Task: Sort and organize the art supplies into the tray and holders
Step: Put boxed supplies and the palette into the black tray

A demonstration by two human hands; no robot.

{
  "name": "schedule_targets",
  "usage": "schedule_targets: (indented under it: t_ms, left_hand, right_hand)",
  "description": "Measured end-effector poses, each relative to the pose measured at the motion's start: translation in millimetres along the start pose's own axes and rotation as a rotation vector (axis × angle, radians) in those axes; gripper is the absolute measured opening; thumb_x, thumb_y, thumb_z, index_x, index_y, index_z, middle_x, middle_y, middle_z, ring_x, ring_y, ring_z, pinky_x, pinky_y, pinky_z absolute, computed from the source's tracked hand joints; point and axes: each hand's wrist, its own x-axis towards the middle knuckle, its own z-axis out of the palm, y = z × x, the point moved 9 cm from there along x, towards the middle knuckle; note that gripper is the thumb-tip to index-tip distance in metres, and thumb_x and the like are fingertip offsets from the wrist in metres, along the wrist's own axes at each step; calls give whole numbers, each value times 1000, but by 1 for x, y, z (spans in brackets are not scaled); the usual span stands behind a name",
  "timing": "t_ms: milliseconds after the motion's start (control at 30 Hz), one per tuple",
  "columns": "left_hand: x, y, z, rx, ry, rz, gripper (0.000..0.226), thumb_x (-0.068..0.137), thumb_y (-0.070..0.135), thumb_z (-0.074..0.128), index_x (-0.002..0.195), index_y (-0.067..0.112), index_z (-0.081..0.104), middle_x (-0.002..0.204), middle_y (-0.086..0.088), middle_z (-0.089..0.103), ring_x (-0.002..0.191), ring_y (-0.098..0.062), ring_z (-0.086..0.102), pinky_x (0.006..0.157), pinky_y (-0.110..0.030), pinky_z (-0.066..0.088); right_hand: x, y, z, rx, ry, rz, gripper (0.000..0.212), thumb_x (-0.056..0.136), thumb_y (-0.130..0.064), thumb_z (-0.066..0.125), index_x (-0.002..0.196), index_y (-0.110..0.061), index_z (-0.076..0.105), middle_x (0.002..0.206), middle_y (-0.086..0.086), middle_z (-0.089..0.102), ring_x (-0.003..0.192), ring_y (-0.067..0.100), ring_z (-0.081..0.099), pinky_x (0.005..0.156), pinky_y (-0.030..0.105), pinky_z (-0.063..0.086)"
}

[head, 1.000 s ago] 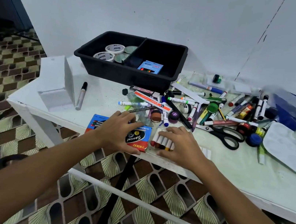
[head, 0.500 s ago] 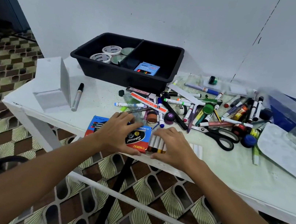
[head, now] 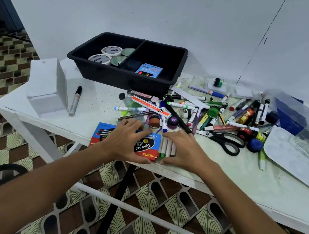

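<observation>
The crayon box (head: 146,145) lies flat at the near edge of the white table (head: 94,108), its open end facing right, with a row of crayons (head: 168,149) sticking out of that end. The left hand (head: 125,142) lies on top of the box — fingers spread over the lid, thumb curled along the near edge, gripping it. The right hand (head: 186,151) covers the loose ends of the crayons, fingers fairly straight and thumb tucked under at the near side; whether it pinches them or only presses on them cannot be told.

At the back of the table stands a black tray (head: 123,78) with two compartments: rolls of tape (head: 111,51) in the left one, a small blue box (head: 149,70) in the right. A white holder (head: 48,87) stands at the left end, and a grey marker (head: 75,101) lies just beside it. Right of the hands, a heap of markers, pens and small paint pots (head: 200,111) spreads across the table, with black-handled scissors (head: 224,140) at its near edge. A clear plastic bag (head: 299,122) lies at the far right.
</observation>
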Motion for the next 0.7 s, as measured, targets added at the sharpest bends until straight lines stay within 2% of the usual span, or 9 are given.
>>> schedule_targets:
  t_ms: [100, 200, 333, 433, 533, 600, 700]
  left_hand:
    - [-2, -2, -1, -11, 21, -10, 100, 69, 92, 27, 124, 15, 58, 105, -6, 54, 99, -24, 53, 87, -42, 44]
    - [-2, -4, -1, -8, 23, -18, 100, 70, 92, 25, 124, 14, 59, 105, -7, 55, 99, -24, 53, 87, -42, 43]
    - [-1, -6, 4, -7, -3, -35, 102, 69, 93, 25, 125, 15, 58, 108, -7, 55, 100, -24, 52, 89, -43, 43]
    - [-1, -8, 5, -5, -10, -48, 101, 69, 93, 26, 125, 15, 57, 108, -8, 55, 100, -25, 53, 89, -43, 44]
    - [-1, -11, 5, -13, -4, -70, 100, 69, 92, 27, 125, 15, 57, 108, -7, 55, 100, -24, 52, 89, -43, 44]
    - [-1, -11, 6, -4, -11, -78, 100, 68, 93, 28, 127, 16, 56, 110, -7, 54, 102, -24, 51, 90, -43, 43]
    - [-1, -13, 8, 3, -19, -92, 101, 68, 92, 28, 128, 16, 55, 112, -7, 54, 104, -24, 51, 93, -43, 42]
  right_hand:
    - [-4, 21, -8, -91, -37, 66, 101, 67, -64, 72, 149, -25, 28, 151, -3, 34, 138, 17, 23, 115, 44, 14]
    - [-5, 41, -9, -177, -121, 111, 93, 68, -60, 74, 145, -23, 38, 143, 3, 40, 133, 21, 27, 109, 47, 22]
    - [3, 26, -7, -80, -41, 45, 83, 72, -52, 76, 142, -21, 43, 134, 0, 46, 123, 17, 33, 103, 39, 27]
    - [5, 19, -6, 0, 25, 12, 85, 73, -53, 75, 145, -24, 39, 141, -3, 43, 127, 13, 29, 106, 37, 24]
    - [1, 36, -13, 27, 26, 93, 95, 68, -55, 77, 147, -25, 33, 148, 0, 37, 135, 18, 27, 111, 42, 25]
    - [-3, 48, -16, 57, -17, 163, 97, 68, -45, 82, 148, -20, 33, 146, 6, 39, 134, 23, 33, 109, 41, 31]
    - [-3, 49, -11, 199, -46, 207, 86, 70, -24, 84, 144, -13, 41, 125, 5, 50, 116, 21, 49, 90, 30, 44]
